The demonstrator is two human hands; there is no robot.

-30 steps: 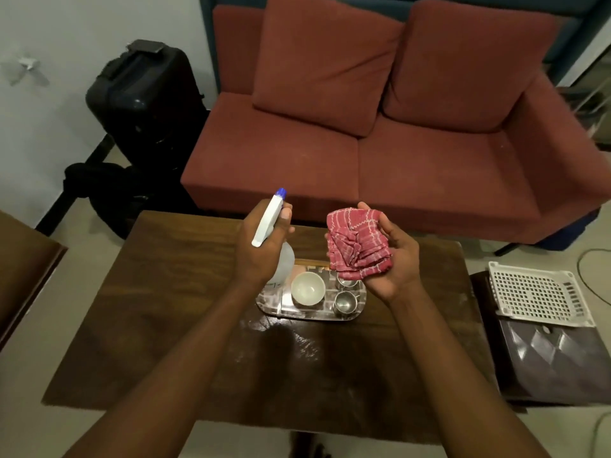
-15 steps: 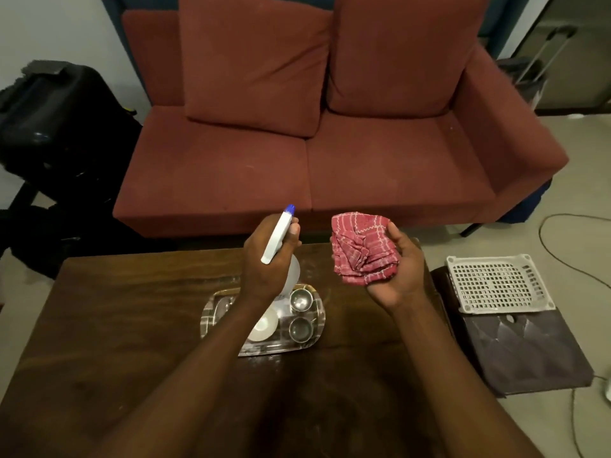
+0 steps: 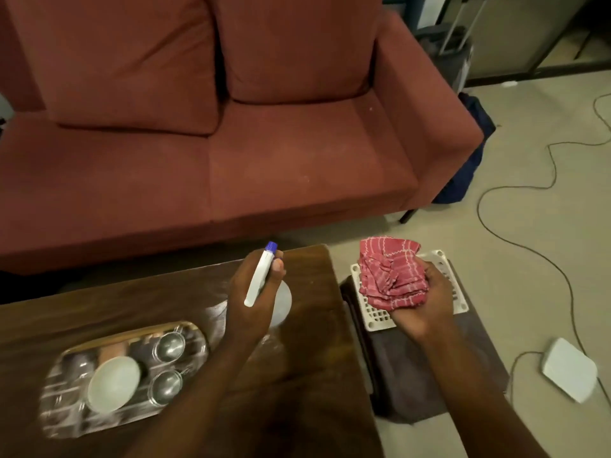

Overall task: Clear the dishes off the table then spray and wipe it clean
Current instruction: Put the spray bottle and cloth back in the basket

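Above the far right corner of the dark brown wooden table (image 3: 99, 305), a white plastic spray bottle with a blue nozzle tip (image 3: 259, 279) is held by the left hand (image 3: 248, 309). Its fingers are curled round the neck of the bottle, and the thumb is laid against the white head. The nozzle is pointed away, towards the sofa, and the pale rounded body of the bottle is seen below the hand, just over the tabletop.

To the right, beyond the table edge, a crumpled red cloth with thin white checks (image 3: 390, 279) is gripped by the right hand (image 3: 426, 309), whose fingers are closed round the bundle from beneath. The cloth is held over a white perforated plastic crate lid (image 3: 375, 317), which is set on a low dark brown stool (image 3: 406, 378) just beside the table.

On the near left part of the table an oblong polished steel tray (image 3: 62, 411) is found, blurred by motion. A round white bowl (image 3: 114, 383) is carried on it, with two small steel cups, one farther (image 3: 170, 345) and one nearer (image 3: 165, 386), just to the right of the bowl. The dishes are not yet cleared.

Behind the table a rust-red fabric sofa with two back cushions (image 3: 281, 166) is seen. On the pale floor at the right a thin dark cable (image 3: 486, 193) is trailed, and a flat white device (image 3: 568, 373) is laid near the stool.
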